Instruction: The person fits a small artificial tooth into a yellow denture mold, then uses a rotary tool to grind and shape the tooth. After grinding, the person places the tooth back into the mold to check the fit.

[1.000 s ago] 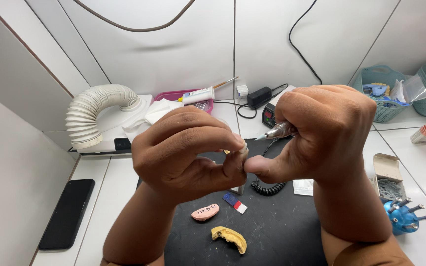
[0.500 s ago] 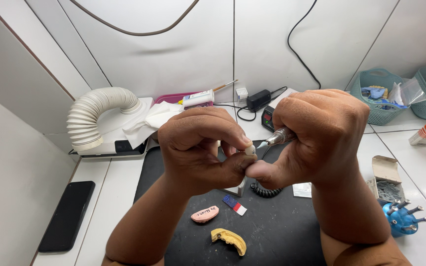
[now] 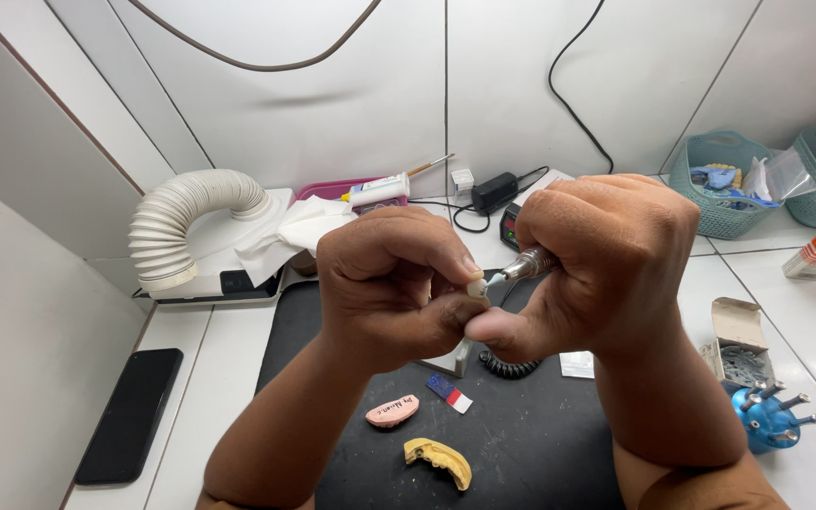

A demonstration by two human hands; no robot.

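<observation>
Handpiece [image 3: 528, 264] clamped in the right hand [image 3: 606, 274], all fingers wrapped tight round the metal barrel, its pale burr tip [image 3: 495, 280] poking out toward the left. Left hand [image 3: 394, 279] pinches a small cream tooth-like piece [image 3: 476, 287] between thumb and fingertips, pressed together hard on it. Burr tip meets the piece right at the pinch. Right thumb reaches across and butts against the left hand just below the piece; judged to be a brace, so both hands move as one and the tip does not skate. Both hands held up off the bench, close under the camera, probably for a clear look at the contact point.

Below the grip: black work mat [image 3: 540, 444]. On it, toward the person from the grip, a pink wax rim [image 3: 392, 411], a yellow toothed arch [image 3: 439, 461] and a small blue, white and red tab [image 3: 450, 393]. Coiled black cord [image 3: 507, 365] lies directly under the right hand, apparently feeding the handpiece. Small metal block [image 3: 453, 361] partly hidden beneath the left hand; cannot tell what it is.

Beyond the grip, left: white ribbed suction hose [image 3: 186, 219], mouth turned down. Far left of the grip: black phone [image 3: 129, 416], flat, screen dark. Right of the grip: blue burr stand [image 3: 772, 420] beside an open cardboard box [image 3: 739, 335]; teal baskets [image 3: 724, 184] further back.
</observation>
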